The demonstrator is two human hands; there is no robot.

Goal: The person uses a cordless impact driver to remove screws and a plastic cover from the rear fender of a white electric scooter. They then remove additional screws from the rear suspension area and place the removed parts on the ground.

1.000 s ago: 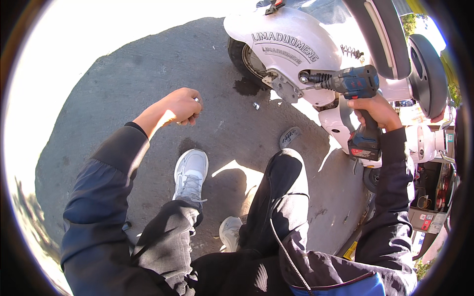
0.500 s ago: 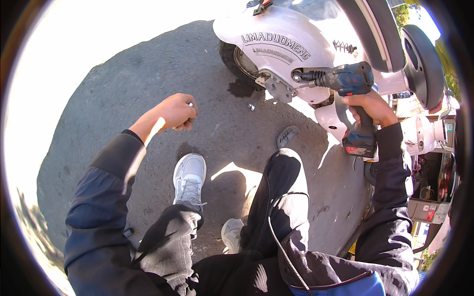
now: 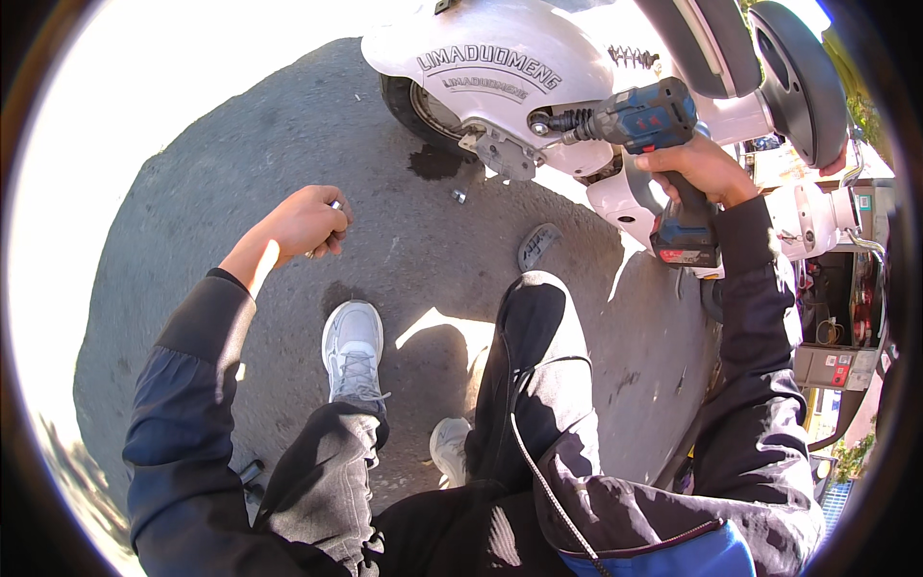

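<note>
In my right hand [image 3: 710, 171] is a blue and black cordless drill [image 3: 642, 117], gripped round its handle, with the battery at the bottom. Its thin bit points left at a grey metal bracket [image 3: 506, 154] beneath the rear fender [image 3: 490, 72] of a white scooter. Whether the tip touches a fastener there is too small to tell. Over the ground to the left, my left hand [image 3: 306, 221] is closed in a loose fist, fingers curled down. Small shiny bits show at its fingers; what it holds, if anything, is unclear.
A small metal piece [image 3: 459, 195] lies on the asphalt [image 3: 231, 154] near a dark wet patch. A flat grey piece [image 3: 538, 247] lies by my right knee. The scooter's rear wheel [image 3: 423, 111] and black seat [image 3: 707, 43] are close by. An open cabinet [image 3: 832, 322] stands at right.
The view has shifted, so scooter, drill and both hands appear farther left. The drill stays by the bracket in my right hand, and my left hand stays closed.
</note>
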